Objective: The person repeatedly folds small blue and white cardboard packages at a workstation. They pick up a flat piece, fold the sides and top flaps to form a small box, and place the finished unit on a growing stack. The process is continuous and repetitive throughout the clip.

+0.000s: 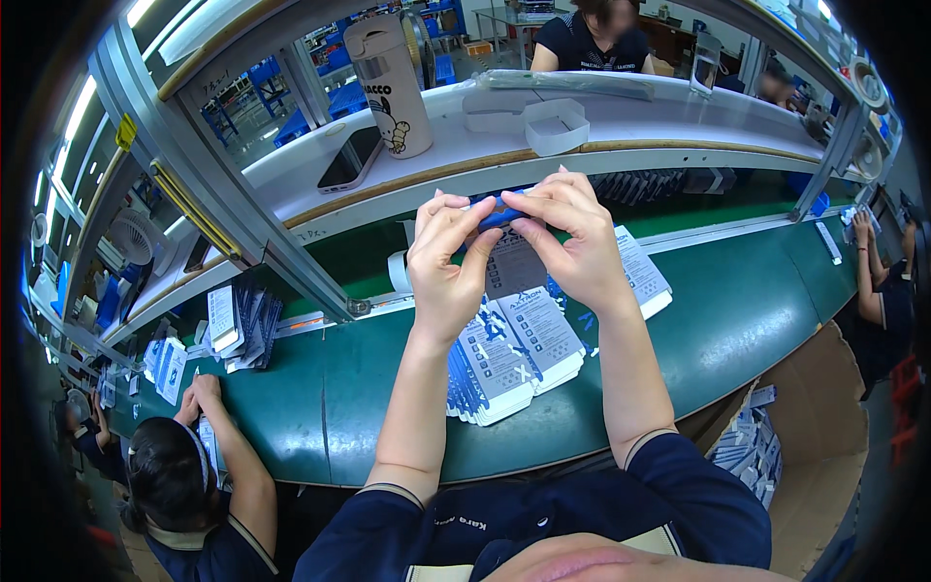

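Small blue piece, held two-handed above a green bench

Item: one blue piece, narrow, raised in front of the shelf edge and above the stacked cards. Fingers cover most of it, so its full shape and material cannot be told for certain; it looks like folded card or thin plastic.

Left hand: thumb and fingertips pinching the piece's left end.
Right hand: thumb and fingertips pinching its right end.

Handling (judged): very light; fairly stiff along its length, yet apt to crease or bend under hard thumb pressure; surface probably smooth and a little slippery. Best taken at both ends with fingertips, the middle left free.

Beneath: printed flat cards, white, grey and blue, piled in overlapping stacks on the green bench. Small blue and white scraps lie beside and over them.

Shelf behind: white tumbler, upright; phone, lying flat; white paper ring.
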`<action>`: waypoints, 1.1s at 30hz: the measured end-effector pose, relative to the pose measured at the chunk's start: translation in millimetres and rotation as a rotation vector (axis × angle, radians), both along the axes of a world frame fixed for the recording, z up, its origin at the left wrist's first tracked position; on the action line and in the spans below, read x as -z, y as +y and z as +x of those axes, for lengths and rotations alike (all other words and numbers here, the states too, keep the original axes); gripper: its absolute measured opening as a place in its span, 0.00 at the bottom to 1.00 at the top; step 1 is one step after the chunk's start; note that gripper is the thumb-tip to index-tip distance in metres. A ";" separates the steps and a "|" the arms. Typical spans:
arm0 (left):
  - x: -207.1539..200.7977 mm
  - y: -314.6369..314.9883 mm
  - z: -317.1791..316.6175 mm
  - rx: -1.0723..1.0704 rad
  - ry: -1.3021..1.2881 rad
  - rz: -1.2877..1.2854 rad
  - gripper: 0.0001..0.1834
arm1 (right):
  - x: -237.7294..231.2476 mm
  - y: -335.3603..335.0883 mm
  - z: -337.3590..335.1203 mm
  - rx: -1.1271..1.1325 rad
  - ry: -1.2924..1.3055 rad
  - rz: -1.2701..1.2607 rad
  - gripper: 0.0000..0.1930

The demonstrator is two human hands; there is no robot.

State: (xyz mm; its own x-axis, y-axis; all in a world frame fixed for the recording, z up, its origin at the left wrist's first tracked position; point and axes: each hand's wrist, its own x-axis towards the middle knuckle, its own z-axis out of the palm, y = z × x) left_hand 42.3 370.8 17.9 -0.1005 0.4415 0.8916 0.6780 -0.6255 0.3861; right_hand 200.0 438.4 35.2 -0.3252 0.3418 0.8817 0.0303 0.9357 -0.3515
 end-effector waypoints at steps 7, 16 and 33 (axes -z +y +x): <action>-1.7 0.8 -0.1 -0.109 0.047 0.010 0.18 | 0.9 -0.1 -3.0 0.061 0.008 0.065 0.11; 2.4 4.2 -2.5 -0.220 0.112 0.070 0.14 | 3.2 -1.9 -0.8 0.193 -0.063 0.034 0.07; -1.8 -4.7 0.2 0.135 -0.043 -0.302 0.03 | 2.7 -0.2 6.8 -0.075 -0.221 -0.096 0.04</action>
